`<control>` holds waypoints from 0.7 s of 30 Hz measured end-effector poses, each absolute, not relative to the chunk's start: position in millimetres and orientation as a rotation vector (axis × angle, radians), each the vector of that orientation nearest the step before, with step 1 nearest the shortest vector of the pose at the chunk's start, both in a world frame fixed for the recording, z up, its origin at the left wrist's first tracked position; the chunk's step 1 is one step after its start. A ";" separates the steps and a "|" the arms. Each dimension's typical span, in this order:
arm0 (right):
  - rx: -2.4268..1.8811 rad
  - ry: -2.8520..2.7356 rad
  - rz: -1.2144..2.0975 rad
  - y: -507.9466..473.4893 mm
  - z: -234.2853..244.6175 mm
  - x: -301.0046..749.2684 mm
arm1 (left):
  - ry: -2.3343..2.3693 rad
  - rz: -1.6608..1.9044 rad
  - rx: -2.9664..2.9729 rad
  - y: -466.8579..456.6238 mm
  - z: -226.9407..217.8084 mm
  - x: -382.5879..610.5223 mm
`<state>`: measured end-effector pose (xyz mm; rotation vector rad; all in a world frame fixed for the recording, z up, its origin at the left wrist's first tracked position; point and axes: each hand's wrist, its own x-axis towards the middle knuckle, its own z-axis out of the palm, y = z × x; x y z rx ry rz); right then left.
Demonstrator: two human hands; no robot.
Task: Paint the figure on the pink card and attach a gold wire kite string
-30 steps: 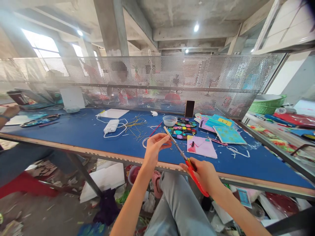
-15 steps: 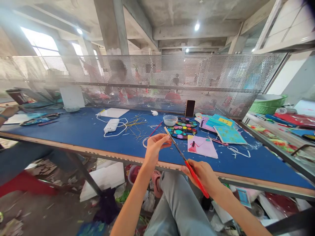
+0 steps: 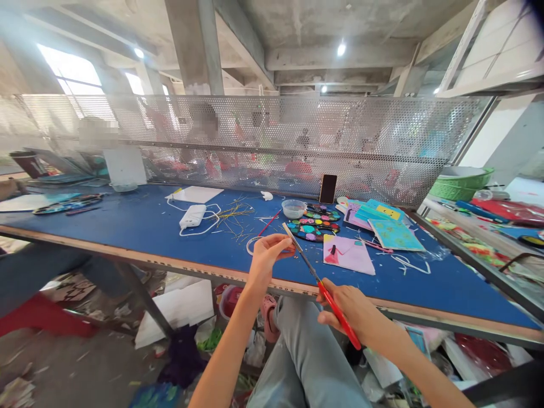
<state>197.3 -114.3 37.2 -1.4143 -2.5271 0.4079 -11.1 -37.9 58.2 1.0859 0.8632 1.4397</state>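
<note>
My right hand (image 3: 351,309) grips the red handles of a pair of scissors (image 3: 312,272), whose metal blades point up and away from me over the table's front edge. My left hand (image 3: 271,252) is closed in a pinch beside the blades, close to their tips. Whatever lies between its fingertips is too small to make out. A pale, narrow end shows at the blade tips; I cannot tell whether it is part of the scissors. Just beyond the hands are a paint palette (image 3: 312,230) and a pink painted card (image 3: 348,255).
On the blue table (image 3: 140,226) lie a white power strip (image 3: 193,217), thin yellow sticks (image 3: 233,212), a clear bowl (image 3: 294,208) and painted cards (image 3: 397,233). A phone (image 3: 327,188) stands against the perforated metal screen (image 3: 255,130). A green basket (image 3: 462,182) is at right.
My right hand's thumb has loosened away from the scissors' handles, and the handles look closer together. My left hand keeps its pinch almost in place. At far left, another person's arm has drawn back.
</note>
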 end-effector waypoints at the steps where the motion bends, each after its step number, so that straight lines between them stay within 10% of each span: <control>1: -1.399 -2.524 0.430 -114.4 37.7 198.3 | 0.862 1.428 1.086 -37.5 57.7 -11.1; 21: -1.142 -2.342 0.730 -118.1 35.3 213.7 | 0.832 1.407 1.070 -40.8 57.2 -6.3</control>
